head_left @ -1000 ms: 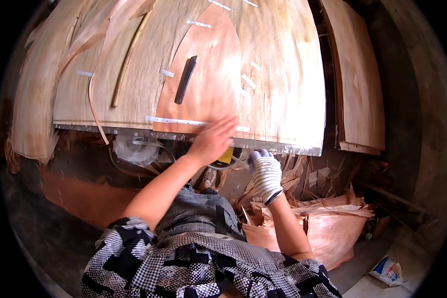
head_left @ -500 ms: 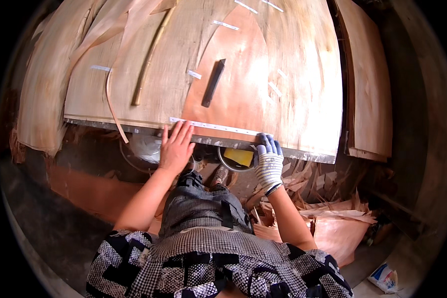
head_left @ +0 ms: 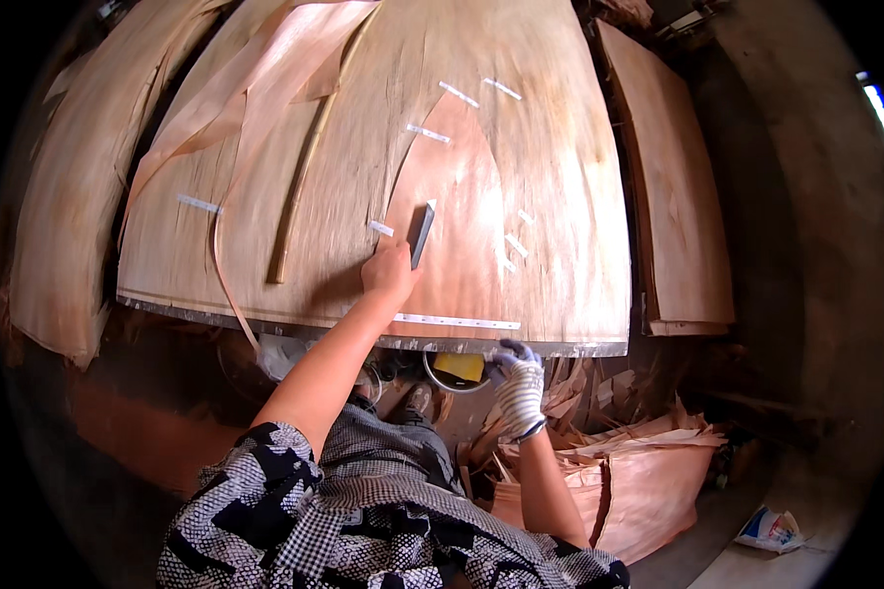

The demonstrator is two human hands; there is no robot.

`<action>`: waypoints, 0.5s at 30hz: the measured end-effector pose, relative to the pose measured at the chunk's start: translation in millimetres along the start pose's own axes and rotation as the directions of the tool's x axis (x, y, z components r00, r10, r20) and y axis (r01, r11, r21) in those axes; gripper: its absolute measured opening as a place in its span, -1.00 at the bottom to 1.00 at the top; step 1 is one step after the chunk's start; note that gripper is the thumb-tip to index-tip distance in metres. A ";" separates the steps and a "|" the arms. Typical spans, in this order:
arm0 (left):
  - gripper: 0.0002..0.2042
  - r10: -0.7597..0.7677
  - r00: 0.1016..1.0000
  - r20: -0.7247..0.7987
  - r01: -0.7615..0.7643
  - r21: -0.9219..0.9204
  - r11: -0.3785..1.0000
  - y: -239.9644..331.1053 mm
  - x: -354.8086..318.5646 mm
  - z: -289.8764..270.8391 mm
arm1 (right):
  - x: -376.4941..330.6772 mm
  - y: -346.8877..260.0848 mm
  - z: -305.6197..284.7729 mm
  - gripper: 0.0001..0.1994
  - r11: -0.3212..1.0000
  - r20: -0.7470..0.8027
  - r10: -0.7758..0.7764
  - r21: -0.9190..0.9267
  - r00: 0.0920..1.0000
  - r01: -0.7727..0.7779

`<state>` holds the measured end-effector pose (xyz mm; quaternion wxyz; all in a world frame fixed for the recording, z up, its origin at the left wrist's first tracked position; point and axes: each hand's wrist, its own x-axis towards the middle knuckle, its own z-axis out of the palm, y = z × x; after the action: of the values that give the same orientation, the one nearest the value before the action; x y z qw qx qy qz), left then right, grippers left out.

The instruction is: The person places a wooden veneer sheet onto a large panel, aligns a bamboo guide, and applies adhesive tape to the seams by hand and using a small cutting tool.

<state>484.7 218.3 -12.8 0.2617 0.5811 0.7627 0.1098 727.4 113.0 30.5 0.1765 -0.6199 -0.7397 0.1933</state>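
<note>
My bare left hand [head_left: 390, 270] is closed around the lower end of a dark, narrow knife [head_left: 423, 234] with a slanted tip. The knife lies over a reddish, pointed veneer piece [head_left: 452, 187] set in the pale veneer sheet [head_left: 560, 196]. A strip of white perforated tape [head_left: 457, 322] runs along the lower edge of that piece, and short bits of the same tape [head_left: 429, 133] sit across its sides. My right hand [head_left: 519, 388], in a striped glove with grey-blue fingertips, hovers at the worktable's front edge. Its fingers are loosely bent and apart, with nothing visible in them.
A thin wooden stick [head_left: 304, 187] and loose veneer strips [head_left: 241, 108] lie on the left of the sheet. Veneer stacks stand at left [head_left: 79, 226] and right [head_left: 678, 196]. Below the edge are a round container with a yellow thing [head_left: 459, 370] and a scrap bundle [head_left: 648, 491].
My left hand has left the tape at the front edge, reached forward and taken hold of the knife. My right hand has come off the tape's right end and drawn back slightly.
</note>
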 end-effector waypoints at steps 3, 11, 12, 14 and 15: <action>-0.77 0.122 0.967 0.226 -0.044 -0.324 0.945 7.2 -12.6 -12.5 | -25.6 -2.2 7.8 -0.87 0.695 0.105 0.328 0.646 0.939 -0.316; -0.73 0.548 0.835 0.061 -0.443 -0.517 0.733 11.6 -175.2 -28.6 | -23.7 -71.6 1.9 -0.71 -0.322 0.472 -0.016 0.832 0.882 -0.451; -0.74 0.507 0.862 0.021 -0.442 -0.459 0.771 -0.6 -189.9 -26.5 | -23.3 -86.6 14.0 -0.71 -0.257 0.465 -0.037 0.851 0.884 -0.458; -0.75 0.469 0.883 0.028 -0.436 -0.324 0.840 -30.7 -214.1 -40.7 | -27.5 -115.7 34.7 -0.75 -0.154 0.526 -0.084 0.832 0.846 -0.533; -0.75 0.437 0.899 0.003 -0.414 -0.313 0.855 -48.9 -224.3 -45.5 | -27.7 -130.6 42.5 -0.82 -0.212 0.626 -0.059 0.754 0.778 -0.622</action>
<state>462.3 -1.8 63.2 0.3453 0.6916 0.5789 0.2596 599.9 62.4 59.2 0.3450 -0.3654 -0.1802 0.8456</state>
